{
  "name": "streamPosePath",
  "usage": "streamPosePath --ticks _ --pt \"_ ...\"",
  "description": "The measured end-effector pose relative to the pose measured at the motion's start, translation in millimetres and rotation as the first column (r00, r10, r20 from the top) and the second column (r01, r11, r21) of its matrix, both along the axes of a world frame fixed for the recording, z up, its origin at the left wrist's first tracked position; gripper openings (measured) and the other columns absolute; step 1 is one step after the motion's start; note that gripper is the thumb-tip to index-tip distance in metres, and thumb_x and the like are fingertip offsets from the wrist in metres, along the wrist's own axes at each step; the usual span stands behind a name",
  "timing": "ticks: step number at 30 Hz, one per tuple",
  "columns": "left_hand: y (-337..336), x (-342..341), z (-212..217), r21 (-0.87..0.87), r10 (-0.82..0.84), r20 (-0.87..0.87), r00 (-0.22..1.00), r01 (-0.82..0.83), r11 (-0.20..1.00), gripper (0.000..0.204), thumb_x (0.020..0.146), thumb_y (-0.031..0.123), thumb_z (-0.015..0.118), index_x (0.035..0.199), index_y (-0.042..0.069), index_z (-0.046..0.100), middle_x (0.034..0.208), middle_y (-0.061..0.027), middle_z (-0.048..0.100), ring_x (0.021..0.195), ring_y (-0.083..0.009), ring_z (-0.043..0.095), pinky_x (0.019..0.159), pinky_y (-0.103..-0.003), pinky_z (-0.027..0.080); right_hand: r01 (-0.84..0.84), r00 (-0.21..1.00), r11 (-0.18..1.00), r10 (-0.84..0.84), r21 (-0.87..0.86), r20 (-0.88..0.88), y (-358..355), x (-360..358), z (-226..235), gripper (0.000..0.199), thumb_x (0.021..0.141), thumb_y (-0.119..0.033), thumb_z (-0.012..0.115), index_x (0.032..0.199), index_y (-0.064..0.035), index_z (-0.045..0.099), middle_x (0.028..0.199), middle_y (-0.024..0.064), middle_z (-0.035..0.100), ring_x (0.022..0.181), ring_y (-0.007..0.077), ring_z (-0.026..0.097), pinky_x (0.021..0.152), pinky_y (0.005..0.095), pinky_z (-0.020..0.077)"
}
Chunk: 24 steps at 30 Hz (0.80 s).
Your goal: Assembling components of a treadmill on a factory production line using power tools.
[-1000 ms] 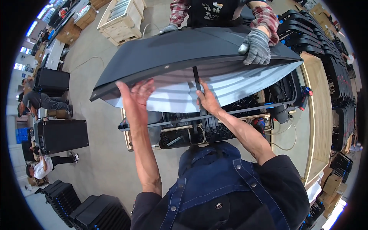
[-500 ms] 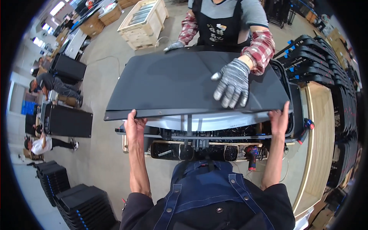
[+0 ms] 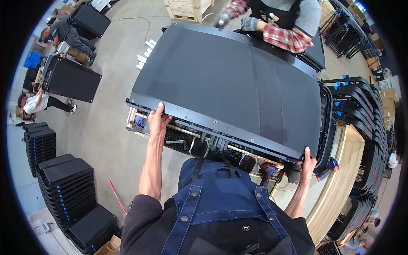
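I see left hand (image 3: 156,124) left of center, right hand (image 3: 307,165) lower right, fingers (image 3: 160,108) of both grasping black panel (image 3: 212,76) edge, co-worker's plaid sleeve (image 3: 284,37) upper right.

Over the link I see the panel (image 3: 204,80) as charcoal black, its near edge strip (image 3: 233,131) a cooler blue-grey. Beyond the panel, a co-worker's sleeve (image 3: 285,38) reads to me as red-and-white plaid, the glove (image 3: 251,24) mottled grey. On its near side I make out a navy apron (image 3: 229,193) with pale stitching; left of the panel, black stacks (image 3: 68,187) flecked with bright blue; right of it, a blond wooden box (image 3: 340,176) and a red-and-blue power tool (image 3: 330,168). The floor (image 3: 119,140) is grey.
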<state>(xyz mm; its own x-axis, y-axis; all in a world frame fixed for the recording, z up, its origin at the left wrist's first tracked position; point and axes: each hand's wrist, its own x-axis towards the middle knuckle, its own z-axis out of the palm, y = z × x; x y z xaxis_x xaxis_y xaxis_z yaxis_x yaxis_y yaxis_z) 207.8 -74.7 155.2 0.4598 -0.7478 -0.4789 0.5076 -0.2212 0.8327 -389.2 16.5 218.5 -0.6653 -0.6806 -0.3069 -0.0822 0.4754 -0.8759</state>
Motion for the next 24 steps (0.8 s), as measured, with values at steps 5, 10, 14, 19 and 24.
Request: streamPosePath --ticks 5,10,14,19,24 --pt "9.2 -1.0 -1.6 0.055 -0.069 0.021 0.997 0.068 0.996 0.038 0.095 0.033 0.073 0.108 0.002 0.055 0.094 -0.0101 0.068 0.076 -0.0208 0.069 0.068 -0.034 0.060 -0.037 0.990 0.998 0.044 0.053 -0.134 15.5 -14.0 -39.3 0.055 0.088 -0.052 0.077 0.076 -0.0010 0.062 0.054 0.0002 0.051 0.041 0.0096 0.045 0.038 0.0259 0.0325" --pt "13.6 6.0 -7.3 0.019 -0.112 0.081 0.990 0.111 0.994 0.039 0.096 0.033 0.072 0.108 -0.001 0.058 0.091 -0.0106 0.070 0.072 -0.0198 0.070 0.067 -0.031 0.060 0.005 0.960 1.000 -0.006 -0.005 -0.278 23.0 -12.9 -49.5 0.056 0.088 -0.052 0.077 0.069 -0.0037 0.056 0.055 -0.0001 0.050 0.042 0.0082 0.043 0.038 0.0261 0.0315" --pt "15.7 8.7 -0.9 -0.022 -0.133 0.104 0.986 0.136 0.990 0.038 0.096 0.032 0.072 0.107 -0.002 0.059 0.091 -0.0125 0.071 0.072 -0.0193 0.070 0.067 -0.032 0.060 0.080 0.977 0.987 -0.106 -0.138 -0.188 34.2 -13.1 -61.4 0.054 0.089 -0.051 0.076 0.065 -0.0077 0.054 0.053 -0.0021 0.047 0.042 0.0082 0.042 0.039 0.0263 0.0303" --pt "26.0 10.5 -9.3 0.159 -0.241 0.163 0.957 0.215 0.963 0.048 0.093 0.041 0.073 0.099 -0.003 0.056 0.083 -0.0123 0.070 0.068 -0.0200 0.070 0.062 -0.030 0.059 0.078 0.962 0.993 -0.100 -0.094 -0.256 29.0 -17.5 -64.4 0.054 0.089 -0.049 0.077 0.064 -0.0090 0.052 0.053 -0.0035 0.045 0.043 0.0074 0.040 0.040 0.0261 0.0288" --pt "29.0 28.9 -11.5 0.265 -0.418 0.244 0.875 0.354 0.897 0.047 0.097 0.047 0.066 0.091 0.001 0.059 0.074 -0.0095 0.069 0.063 -0.0191 0.069 0.060 -0.030 0.058 -0.031 0.960 0.997 0.012 -0.065 -0.279 44.6 -21.5 -69.4 0.046 0.089 -0.043 0.080 0.074 -0.0028 0.063 0.058 -0.0031 0.050 0.044 0.0062 0.041 0.040 0.0247 0.0297"
